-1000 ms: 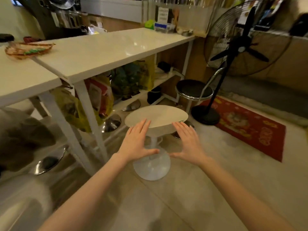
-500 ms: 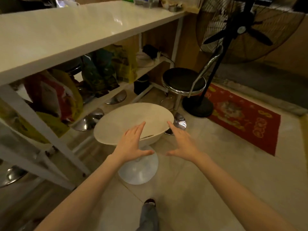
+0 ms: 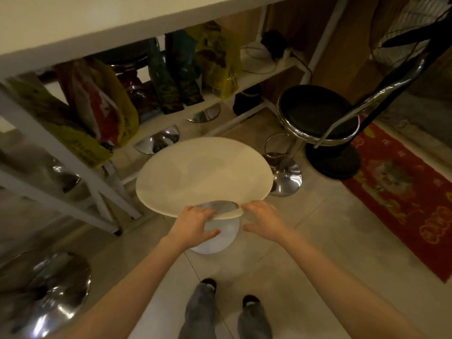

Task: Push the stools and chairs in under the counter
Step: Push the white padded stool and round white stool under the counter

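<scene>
Gripping the near rim of the white stool (image 3: 203,174) with left hand (image 3: 193,226) fingers curled; right hand (image 3: 264,221) fingers spread, apparently touching, beside the counter (image 3: 73,28).

1. I see the stool (image 3: 203,174) at centre, on the floor (image 3: 305,241) just in front of the counter (image 3: 97,23), its seat not under the top.
2. L hand (image 3: 193,225) and R hand (image 3: 265,222) sit at the seat's near rim, L touching it; R contact unclear.
3. Chair (image 3: 318,116) stands right of the stool and farther back, beside the counter's right leg.
4. Fan base (image 3: 333,160) is right behind the chair, w/ the rug (image 3: 401,189) further right.
5. Bags (image 3: 171,72) rest on the shelf (image 3: 254,74) under the counter, behind the stool.
6. Stool bases (image 3: 156,143) lie under the shelf; another base (image 3: 49,289) near left.
7. My feet (image 3: 230,289) below, btwn the arms.
</scene>
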The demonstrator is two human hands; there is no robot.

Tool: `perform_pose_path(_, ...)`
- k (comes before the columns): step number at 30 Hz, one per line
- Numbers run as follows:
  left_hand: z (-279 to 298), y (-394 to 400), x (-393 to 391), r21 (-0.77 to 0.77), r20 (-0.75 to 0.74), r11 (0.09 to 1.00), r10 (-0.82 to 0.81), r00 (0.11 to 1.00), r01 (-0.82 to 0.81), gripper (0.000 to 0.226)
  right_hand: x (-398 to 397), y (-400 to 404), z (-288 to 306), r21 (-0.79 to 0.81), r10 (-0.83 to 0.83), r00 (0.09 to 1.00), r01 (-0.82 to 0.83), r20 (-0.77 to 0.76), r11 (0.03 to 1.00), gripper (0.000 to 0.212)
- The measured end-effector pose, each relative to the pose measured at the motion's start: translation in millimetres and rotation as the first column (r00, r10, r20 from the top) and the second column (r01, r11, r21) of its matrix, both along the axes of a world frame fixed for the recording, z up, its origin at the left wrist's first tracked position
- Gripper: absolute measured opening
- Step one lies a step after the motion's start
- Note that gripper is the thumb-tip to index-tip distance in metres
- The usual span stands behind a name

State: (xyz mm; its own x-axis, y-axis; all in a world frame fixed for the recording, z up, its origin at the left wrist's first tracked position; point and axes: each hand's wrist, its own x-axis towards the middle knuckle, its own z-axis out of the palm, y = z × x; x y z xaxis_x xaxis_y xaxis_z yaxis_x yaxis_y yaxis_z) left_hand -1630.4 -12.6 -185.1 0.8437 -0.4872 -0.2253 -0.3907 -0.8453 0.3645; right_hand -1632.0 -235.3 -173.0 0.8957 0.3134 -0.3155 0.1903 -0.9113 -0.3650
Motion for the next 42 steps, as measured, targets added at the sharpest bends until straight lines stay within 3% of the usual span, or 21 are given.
perform_pose_path(5,-7.8,-20.6,0.3,-0.006,0.018,0.985,0.172,0.985,-0.171,0.029,17.0,-11.1,-25.0,0.065,0.144,0.989,-0.144,-0.005,0.987,0.049)
perform_pose_path(8,-13.0,-31.3,2.4,-0.008,0.041,0.973,0.229,0.973,-0.229,0.022,23.7,-14.2,-38.2,0.110,0.184,0.983,-0.184,0.017,0.977,0.045)
perform_pose_path(12,-18.3,-41.6,10.2,0.150,0.113,0.967,0.188,0.976,-0.204,0.009,37.7,-14.0,-60.0,0.140,0.207,0.977,-0.198,-0.051,0.970,0.042)
perform_pose_path(17,-25.5,-36.6,8.8,0.163,0.130,0.965,0.184,0.974,-0.204,0.023,48.5,-11.2,-74.5,0.166,0.132,0.990,-0.123,-0.047,0.978,0.031)
perform_pose_path(26,-33.4,-29.4,7.9,0.184,0.170,0.968,0.137,0.976,-0.168,0.029,48.2,-10.9,-92.4,0.231,0.128,0.974,-0.170,0.189,0.958,0.021)
perform_pose_path(42,-31.2,4.7,73.3,0.210,0.216,0.959,0.147,0.965,-0.192,0.035,117.1,27.5,-94.4,0.167,0.148,0.969,-0.182,0.200,0.969,0.021)
